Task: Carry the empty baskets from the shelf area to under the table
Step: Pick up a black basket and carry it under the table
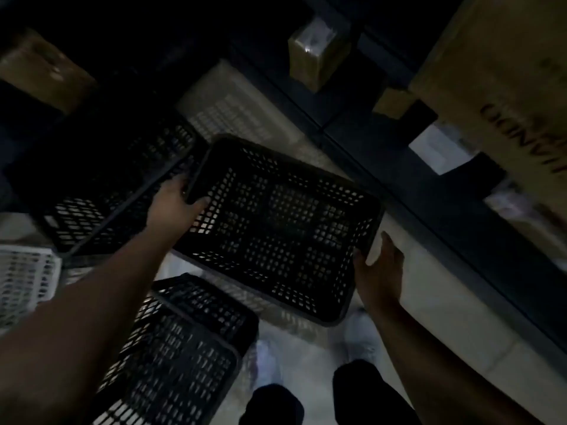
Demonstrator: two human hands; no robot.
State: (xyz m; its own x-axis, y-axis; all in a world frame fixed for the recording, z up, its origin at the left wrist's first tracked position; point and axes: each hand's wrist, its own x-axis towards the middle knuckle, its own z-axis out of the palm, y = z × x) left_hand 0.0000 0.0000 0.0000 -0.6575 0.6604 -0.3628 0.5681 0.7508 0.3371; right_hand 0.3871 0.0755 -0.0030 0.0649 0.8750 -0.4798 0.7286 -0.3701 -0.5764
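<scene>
A black perforated plastic basket (282, 228), empty, hangs in the air in front of me over a pale floor. My left hand (175, 204) grips its left rim with fingers curled over the edge. At the right rim sits my right hand (380, 271), thumb up against the basket's side wall. The scene is dim and blurred.
More black baskets stand on the floor at left (101, 191) and lower centre (184, 342). A white basket (24, 277) is at the far left, another pale one (233, 108) behind. Dark shelving (429, 185) with cardboard boxes (506, 87) runs along the right. My feet (359, 335) are below.
</scene>
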